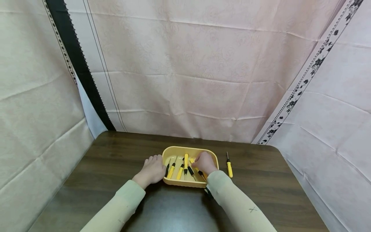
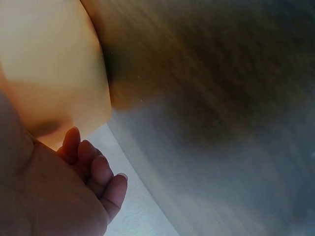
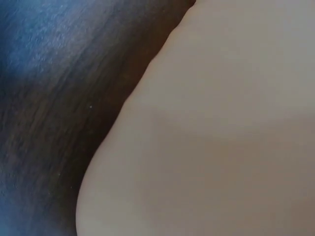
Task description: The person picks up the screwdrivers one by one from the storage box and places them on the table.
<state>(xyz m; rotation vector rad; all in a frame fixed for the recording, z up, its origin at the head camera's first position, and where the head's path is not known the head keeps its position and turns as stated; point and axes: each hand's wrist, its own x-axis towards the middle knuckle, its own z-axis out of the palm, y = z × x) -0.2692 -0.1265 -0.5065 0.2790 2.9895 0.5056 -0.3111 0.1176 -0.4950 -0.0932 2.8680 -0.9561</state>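
A yellow plastic tray (image 1: 185,183) on the table holds several yellow-and-black screwdrivers lying side by side. At its left end, my left hand (image 1: 153,170) holds the tray by the rim. In the left wrist view the fingers of that hand (image 2: 64,191) are bent beside the tray's outer wall (image 2: 54,59). My right hand (image 1: 205,162) reaches inside the right part of the tray, its fingertips pinching a screwdriver (image 1: 199,172) by its yellow handle. The tray wall (image 3: 211,137) fills most of the right wrist view, where the hand is hidden.
Another yellow-and-black screwdriver (image 1: 229,169) lies on the dark wooden table (image 1: 116,167), right of the tray, its tip toward the far edge. Patterned pale cloth (image 1: 188,80) hangs behind the table and along both sides.
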